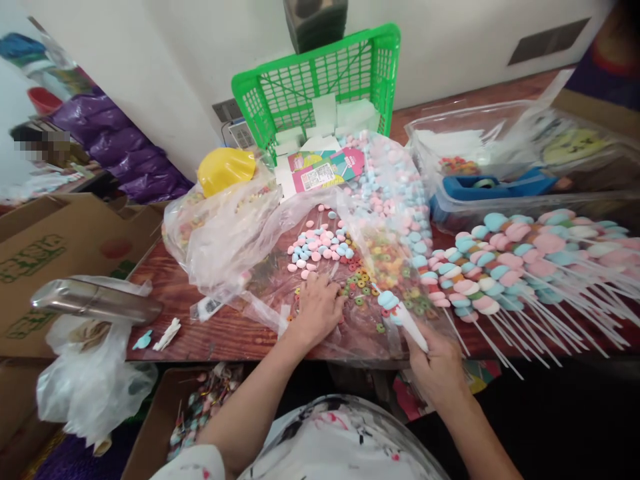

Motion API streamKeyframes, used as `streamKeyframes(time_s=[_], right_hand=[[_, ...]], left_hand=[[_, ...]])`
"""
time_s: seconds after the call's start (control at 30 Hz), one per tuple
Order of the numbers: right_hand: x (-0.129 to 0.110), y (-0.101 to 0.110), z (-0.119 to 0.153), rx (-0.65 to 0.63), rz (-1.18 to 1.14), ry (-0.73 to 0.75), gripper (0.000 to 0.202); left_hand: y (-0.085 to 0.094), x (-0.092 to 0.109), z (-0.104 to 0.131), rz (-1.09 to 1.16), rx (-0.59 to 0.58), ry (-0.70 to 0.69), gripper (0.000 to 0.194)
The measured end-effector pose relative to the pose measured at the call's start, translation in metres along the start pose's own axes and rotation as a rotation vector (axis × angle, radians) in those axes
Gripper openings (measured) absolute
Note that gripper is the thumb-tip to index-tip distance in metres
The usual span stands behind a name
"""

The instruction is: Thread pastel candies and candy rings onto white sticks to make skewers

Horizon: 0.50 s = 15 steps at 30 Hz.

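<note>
My left hand (pixel 320 308) lies palm down on the clear plastic sheet among loose cereal rings (pixel 359 283), its fingers reaching forward and apart, fingertips partly hidden. Just beyond it is a pile of pink and blue candies (pixel 320 245). My right hand (pixel 440 363) is closed around a white stick (pixel 413 330), tilted up to the left. Blue candies (pixel 388 301) sit at the stick's upper end. To the right of that hand lie many finished candy skewers (pixel 515 260), with their white sticks pointing toward me.
A green basket (pixel 315 63) stands behind a bag of pink and blue candies (pixel 395 180). A yellow bowl-shaped thing (pixel 227 170) rests on a plastic bag. On the right is a blue tape dispenser (pixel 495 187); on the left, a metal flask (pixel 95 300) and cardboard box (pixel 55 260).
</note>
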State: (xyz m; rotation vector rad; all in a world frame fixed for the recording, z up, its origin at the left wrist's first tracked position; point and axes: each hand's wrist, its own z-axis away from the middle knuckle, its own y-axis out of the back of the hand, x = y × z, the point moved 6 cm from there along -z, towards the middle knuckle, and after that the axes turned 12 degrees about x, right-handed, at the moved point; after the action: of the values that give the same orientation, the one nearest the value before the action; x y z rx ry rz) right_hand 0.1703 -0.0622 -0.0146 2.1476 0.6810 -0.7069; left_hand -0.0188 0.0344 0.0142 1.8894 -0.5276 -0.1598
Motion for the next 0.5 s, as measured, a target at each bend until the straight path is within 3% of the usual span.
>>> streamKeyframes(time_s=[0.17, 0.27, 0.37, 0.5], right_hand=[[0.001, 0.0, -0.003, -0.032, -0.08, -0.006, 0.031], [0.004, 0.001, -0.004, -0.018, -0.114, -0.038, 0.029], [0.005, 0.002, -0.004, -0.032, -0.133, -0.076, 0.026], [0.003, 0.002, -0.005, -0.066, -0.12, -0.081, 0.026]], left_hand=[[-0.003, 0.018, 0.007, -0.044, 0.047, -0.103, 0.016], [-0.005, 0.018, 0.013, -0.003, 0.09, -0.106, 0.015], [0.0, 0.004, 0.013, 0.199, 0.155, -0.025, 0.018], [0.01, -0.035, 0.005, 0.51, 0.193, 0.218, 0.017]])
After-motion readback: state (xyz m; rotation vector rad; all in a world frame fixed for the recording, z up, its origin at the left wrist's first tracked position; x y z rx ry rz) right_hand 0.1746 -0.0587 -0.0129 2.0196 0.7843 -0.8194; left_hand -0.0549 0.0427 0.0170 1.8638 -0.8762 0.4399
